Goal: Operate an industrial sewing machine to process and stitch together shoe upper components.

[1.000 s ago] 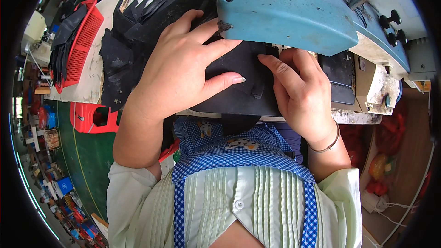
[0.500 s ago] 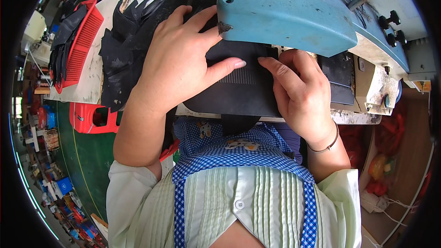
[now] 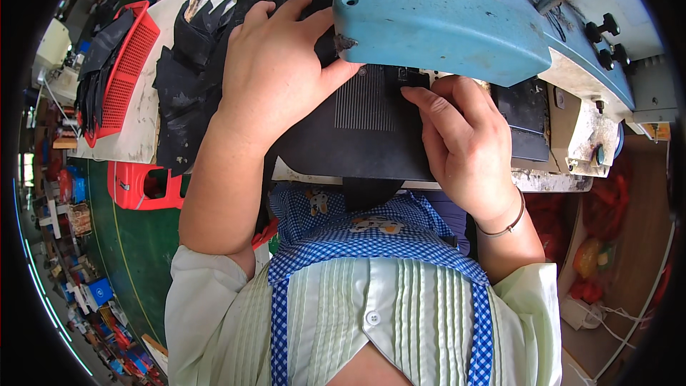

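Note:
My left hand (image 3: 275, 64) has its fingers spread over black sheet material beside the machine head, with its thumb reaching to the head's lower edge. My right hand (image 3: 464, 139) is curled, its index fingertip resting by a small dark part (image 3: 404, 75) under the head. What its closed fingers hold, if anything, is hidden. Both hands work at a blue machine (image 3: 443, 25) over a black work plate (image 3: 357, 154), which has a ribbed patch (image 3: 364, 104). Left of my left hand lie several overlapping black cut pieces (image 3: 189, 78).
A red plastic basket (image 3: 132, 64) holding more black pieces stands at the left of the white table (image 3: 139, 125). Below it is a red stool (image 3: 136, 182) on a green floor (image 3: 125, 257). Black knobs (image 3: 604, 28) stick out of the machine's right side.
My left hand has shifted up and slightly left, its thumb moving to the machine head's edge. More of the ribbed patch and the small dark part now show. My right hand has barely moved.

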A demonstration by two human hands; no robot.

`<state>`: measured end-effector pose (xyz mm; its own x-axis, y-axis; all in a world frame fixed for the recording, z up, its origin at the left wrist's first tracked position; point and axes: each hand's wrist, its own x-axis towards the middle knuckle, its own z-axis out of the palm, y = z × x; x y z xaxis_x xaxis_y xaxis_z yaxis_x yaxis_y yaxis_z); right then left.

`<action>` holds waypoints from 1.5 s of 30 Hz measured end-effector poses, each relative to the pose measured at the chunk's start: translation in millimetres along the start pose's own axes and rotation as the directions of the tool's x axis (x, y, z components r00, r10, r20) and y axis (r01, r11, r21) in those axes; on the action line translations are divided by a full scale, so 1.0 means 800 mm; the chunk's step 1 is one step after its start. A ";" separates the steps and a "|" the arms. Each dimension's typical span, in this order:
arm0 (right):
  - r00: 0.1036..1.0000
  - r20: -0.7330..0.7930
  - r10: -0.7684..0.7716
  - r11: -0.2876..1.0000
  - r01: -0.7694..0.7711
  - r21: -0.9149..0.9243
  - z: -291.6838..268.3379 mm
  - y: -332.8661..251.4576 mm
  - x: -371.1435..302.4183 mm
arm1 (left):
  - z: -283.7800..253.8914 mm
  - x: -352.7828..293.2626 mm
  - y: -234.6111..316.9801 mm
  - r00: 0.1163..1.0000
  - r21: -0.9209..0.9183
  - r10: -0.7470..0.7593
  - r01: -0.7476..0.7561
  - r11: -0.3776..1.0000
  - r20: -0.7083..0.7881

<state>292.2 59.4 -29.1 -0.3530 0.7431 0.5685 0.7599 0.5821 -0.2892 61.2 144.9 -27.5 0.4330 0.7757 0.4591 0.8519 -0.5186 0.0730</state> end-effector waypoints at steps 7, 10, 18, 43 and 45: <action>0.996 -0.061 0.058 0.986 -0.048 0.159 -0.003 0.006 -0.006 | -0.004 -0.027 0.010 0.993 0.070 -0.093 0.098 0.993 -0.076; 0.985 -0.060 0.161 0.928 -0.130 0.350 -0.011 0.007 -0.012 | -0.044 -0.078 0.049 0.999 -0.017 -0.013 0.014 1.000 0.047; 0.982 0.045 -0.185 0.838 0.133 0.529 -0.001 -0.031 0.014 | -0.077 -0.111 0.048 0.999 -0.475 0.042 -0.027 0.880 0.020; 0.893 0.158 -0.422 0.770 0.261 0.583 0.049 -0.081 -0.022 | 0.010 -0.229 -0.201 0.417 -0.602 -0.908 0.716 0.354 -0.038; 0.913 0.285 -0.293 0.865 0.126 0.486 0.072 -0.069 -0.042 | 0.038 -0.245 -0.207 0.604 -0.124 -0.738 0.743 0.658 -0.302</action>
<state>230.3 21.4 -76.4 -0.7003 0.6019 0.3839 0.3479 0.7573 -0.5527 -155.4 89.9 -156.4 -0.4562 0.7425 0.4905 0.8457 0.1902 0.4986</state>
